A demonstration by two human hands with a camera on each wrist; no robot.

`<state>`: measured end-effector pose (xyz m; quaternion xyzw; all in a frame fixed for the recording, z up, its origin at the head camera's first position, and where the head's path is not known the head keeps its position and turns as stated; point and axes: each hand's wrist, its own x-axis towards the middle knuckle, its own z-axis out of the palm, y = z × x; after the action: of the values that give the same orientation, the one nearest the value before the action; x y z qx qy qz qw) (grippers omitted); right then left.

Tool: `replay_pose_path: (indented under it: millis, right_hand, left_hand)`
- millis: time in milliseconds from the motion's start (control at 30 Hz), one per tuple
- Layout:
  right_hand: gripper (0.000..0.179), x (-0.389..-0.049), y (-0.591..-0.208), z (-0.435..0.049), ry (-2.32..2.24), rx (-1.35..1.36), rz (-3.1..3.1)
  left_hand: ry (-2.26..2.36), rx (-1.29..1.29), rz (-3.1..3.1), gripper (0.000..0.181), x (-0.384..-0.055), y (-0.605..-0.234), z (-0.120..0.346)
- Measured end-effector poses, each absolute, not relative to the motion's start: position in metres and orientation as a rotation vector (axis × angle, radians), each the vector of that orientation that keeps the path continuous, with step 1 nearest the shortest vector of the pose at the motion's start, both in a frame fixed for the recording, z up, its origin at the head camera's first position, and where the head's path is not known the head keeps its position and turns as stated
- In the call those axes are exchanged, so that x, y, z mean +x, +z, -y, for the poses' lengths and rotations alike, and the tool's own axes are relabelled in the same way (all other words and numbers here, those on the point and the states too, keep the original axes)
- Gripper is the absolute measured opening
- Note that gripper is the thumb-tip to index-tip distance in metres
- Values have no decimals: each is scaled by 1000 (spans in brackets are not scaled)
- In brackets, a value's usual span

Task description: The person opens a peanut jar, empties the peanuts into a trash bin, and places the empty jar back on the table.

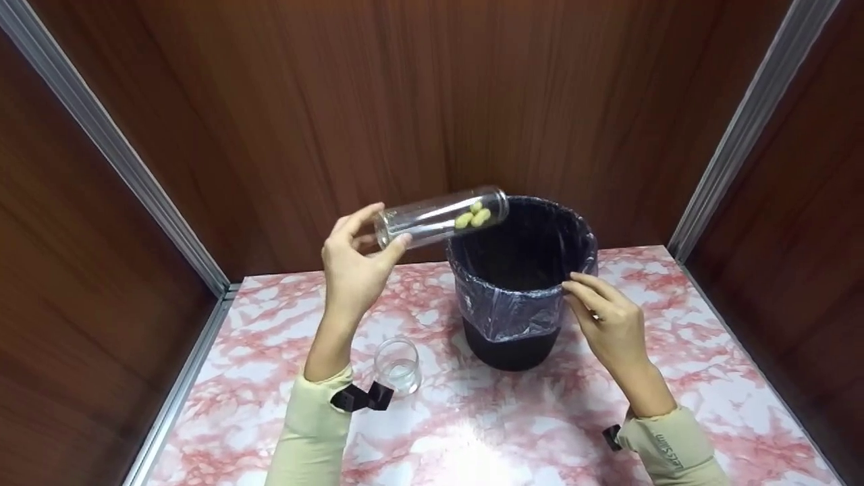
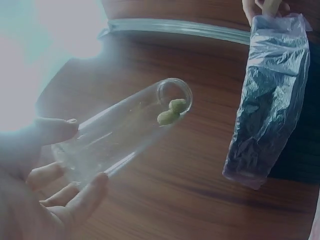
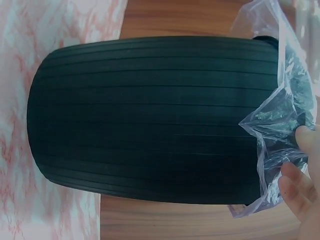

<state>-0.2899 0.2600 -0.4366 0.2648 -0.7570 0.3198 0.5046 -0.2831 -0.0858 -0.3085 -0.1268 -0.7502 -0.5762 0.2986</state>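
Observation:
My left hand (image 1: 354, 266) grips a clear glass cylinder (image 1: 422, 219) by one end, fingers and thumb around it. The cylinder lies nearly level, its far end above the left rim of a black bin (image 1: 511, 352). Three yellow-green oval pieces (image 1: 471, 217) sit inside near that far end; two of these pieces (image 2: 170, 114) show in the left wrist view. A thin plastic liner (image 1: 509, 314) is folded over the bin's rim. My right hand (image 1: 611, 320) pinches the liner at the front right of the rim. The bin's bottom inside is too dark to see.
A small clear glass cup (image 1: 397, 368) stands on the red-and-white marbled table (image 1: 283, 364), left of the bin and near my left forearm. Brown wood-grain panels (image 1: 337, 101) with metal edge strips (image 1: 736, 128) enclose the back and both sides.

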Motion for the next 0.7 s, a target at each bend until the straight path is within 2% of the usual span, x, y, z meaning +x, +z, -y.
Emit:
replay_pose_path:
  millis: [200, 467, 700]
  right_hand:
    - [31, -290, -437, -257, 765, 644, 1844]
    - [32, -290, -435, -256, 773, 651, 1840]
    - [33, -289, -437, -259, 774, 634, 1841]
  left_hand:
    - [-1364, -318, 2140, 48, -282, -314, 83]
    - [-1400, -323, 2130, 48, -281, -319, 87]
    - [-1738, -331, 1987, 50, -276, -334, 93]
